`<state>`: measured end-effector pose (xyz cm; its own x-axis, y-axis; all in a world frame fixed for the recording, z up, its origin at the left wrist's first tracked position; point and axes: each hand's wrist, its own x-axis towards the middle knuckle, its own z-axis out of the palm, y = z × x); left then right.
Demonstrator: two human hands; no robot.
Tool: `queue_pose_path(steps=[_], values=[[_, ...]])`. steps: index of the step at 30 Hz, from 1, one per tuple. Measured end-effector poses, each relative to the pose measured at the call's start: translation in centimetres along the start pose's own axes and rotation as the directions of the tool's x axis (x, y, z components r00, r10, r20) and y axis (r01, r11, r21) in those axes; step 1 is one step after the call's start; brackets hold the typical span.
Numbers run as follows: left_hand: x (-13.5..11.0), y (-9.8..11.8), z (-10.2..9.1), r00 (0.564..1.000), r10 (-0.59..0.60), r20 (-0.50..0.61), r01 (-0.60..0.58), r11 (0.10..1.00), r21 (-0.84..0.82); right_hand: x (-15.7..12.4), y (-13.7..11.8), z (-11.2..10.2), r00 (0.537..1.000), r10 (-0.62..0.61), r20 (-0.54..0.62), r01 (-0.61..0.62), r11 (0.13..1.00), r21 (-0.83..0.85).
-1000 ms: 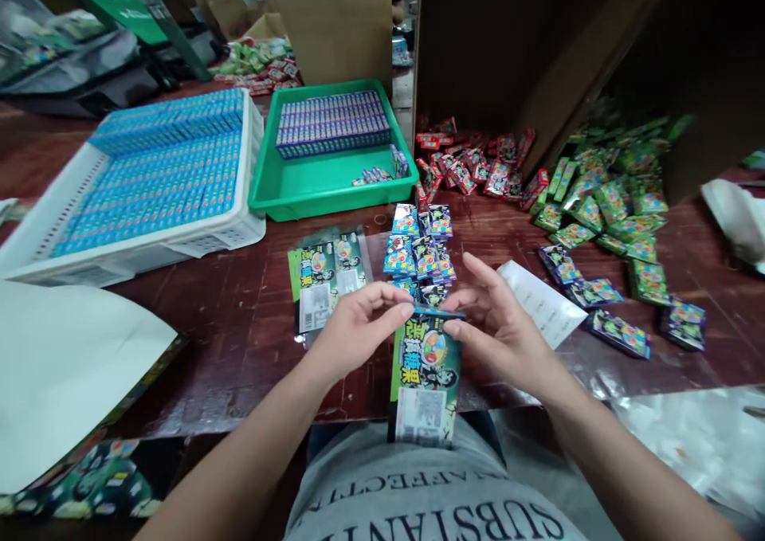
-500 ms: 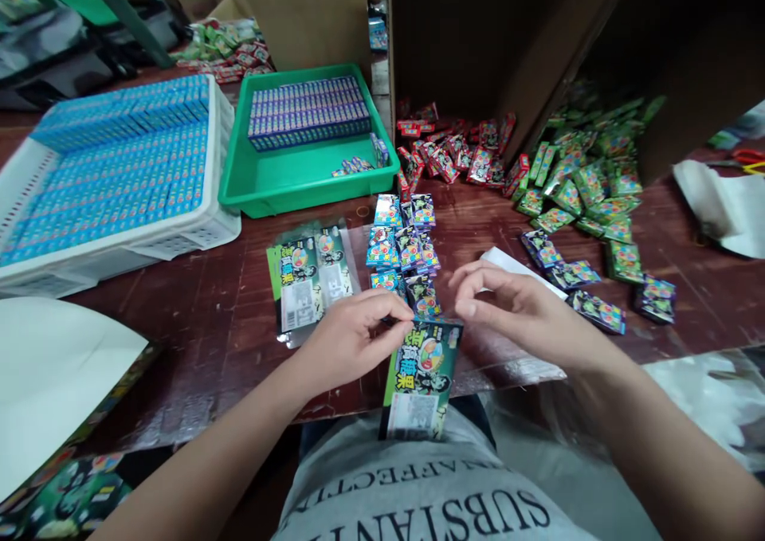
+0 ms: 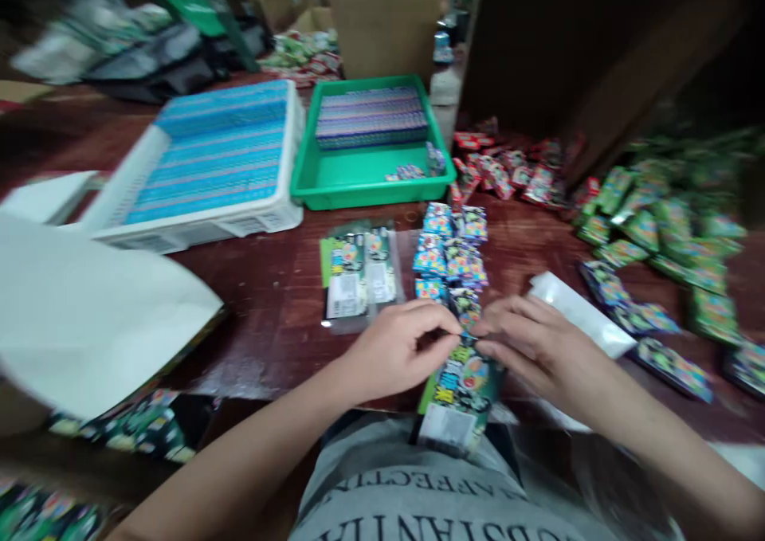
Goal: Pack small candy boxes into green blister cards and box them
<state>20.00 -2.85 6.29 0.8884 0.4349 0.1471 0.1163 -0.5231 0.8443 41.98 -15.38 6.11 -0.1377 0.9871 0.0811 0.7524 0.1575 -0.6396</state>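
Note:
A dark green printed candy packet [image 3: 460,393] hangs upright in front of my shirt. My left hand [image 3: 406,346] pinches its top edge between thumb and forefinger. From the other side, my right hand [image 3: 531,342] has its thumb and fingertips closed on the same top edge, close to the left fingertips. Just beyond the hands stand short rows of small blue and purple candy boxes [image 3: 451,246]. Left of them, two more green packets [image 3: 362,274] lie flat in clear plastic. The picture is blurred, so the packet's opening cannot be made out.
A white basket [image 3: 239,226] of blue boxes and a green tray [image 3: 358,194] of purple boxes stand at the back. Red packs [image 3: 508,166] and green packs [image 3: 675,230] are heaped right. Several dark packs [image 3: 669,362] lie nearer. White sheets [image 3: 101,310] cover the left.
My right hand has moved in to the packet's top edge and closed on it; it was apart before. The view has swung left, so everything appears further right.

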Motion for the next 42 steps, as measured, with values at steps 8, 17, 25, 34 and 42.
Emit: queue_pose_path(steps=[8,17,25,34,42], values=[[-5.4,0.1,2.0,0.782,-0.429,-0.453,0.560,0.802,0.208,9.8,-2.2,5.2,0.984,0.096,-0.148,-0.041,0.940,0.339],[-12.7,-11.4,-12.5,0.570,-0.401,-0.717,0.813,0.404,0.420,16.4,-5.9,15.5,0.968,-0.035,0.249,0.110,0.949,-0.294],[-6.0,-11.1,-8.1,0.679,-0.494,-0.543,0.567,0.823,-0.040,12.2,-5.2,16.7,0.969,-0.235,0.075,0.247,0.909,-0.337],[-7.0,-6.6,-7.1,0.698,-0.647,-0.306,0.445,0.727,-0.523,6.7,-7.0,12.4,0.806,-0.562,-0.185,0.531,0.826,-0.190],[-7.2,-0.3,-3.7,0.921,-0.379,-0.088,0.360,0.916,-0.175,7.7,-7.4,5.9,0.941,-0.222,-0.254,0.171,0.963,-0.208]])
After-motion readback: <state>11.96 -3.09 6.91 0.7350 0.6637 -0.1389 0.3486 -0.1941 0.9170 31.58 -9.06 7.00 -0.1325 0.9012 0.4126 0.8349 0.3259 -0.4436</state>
